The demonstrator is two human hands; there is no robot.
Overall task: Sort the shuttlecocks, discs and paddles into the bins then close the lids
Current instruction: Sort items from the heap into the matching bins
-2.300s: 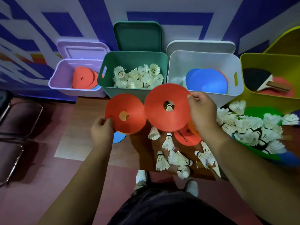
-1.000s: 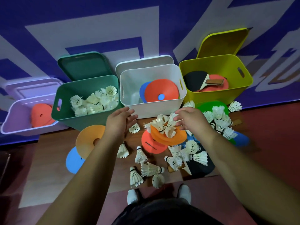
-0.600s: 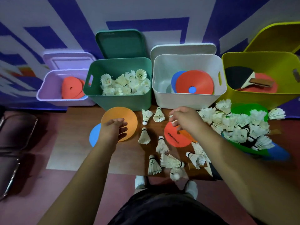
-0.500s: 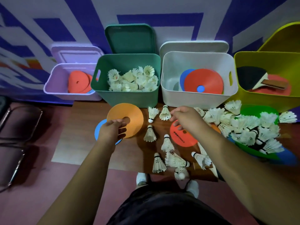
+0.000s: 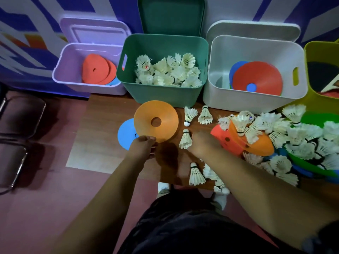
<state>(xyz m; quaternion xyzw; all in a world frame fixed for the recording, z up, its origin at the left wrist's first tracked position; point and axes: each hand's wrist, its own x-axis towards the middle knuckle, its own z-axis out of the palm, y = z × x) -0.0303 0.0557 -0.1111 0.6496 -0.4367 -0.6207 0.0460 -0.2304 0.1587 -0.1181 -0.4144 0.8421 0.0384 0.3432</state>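
My left hand (image 5: 144, 146) pinches the near edge of an orange disc (image 5: 156, 121) that lies partly over a blue disc (image 5: 124, 132). My right hand (image 5: 202, 142) grips the left edge of a red disc (image 5: 221, 137), tilted up together with a second orange disc (image 5: 260, 143) that carries shuttlecocks. Loose shuttlecocks (image 5: 185, 139) lie between my hands. The lilac bin (image 5: 60, 74) holds red discs, the green bin (image 5: 157, 94) shuttlecocks, the white bin (image 5: 238, 99) a red disc (image 5: 256, 77) over blue ones. All lids stand open.
A yellow bin (image 5: 315, 55) with a dark paddle sits at the far right. A big shuttlecock pile (image 5: 302, 136) covers a green disc (image 5: 319, 118) at the right. A metal chair frame (image 5: 18, 125) stands at the left. My shoes (image 5: 163, 187) are at the board's near edge.
My right hand has taken the red disc's edge and tipped it up with the orange disc and shuttlecocks on it. My left hand has closed on the orange disc's near edge.
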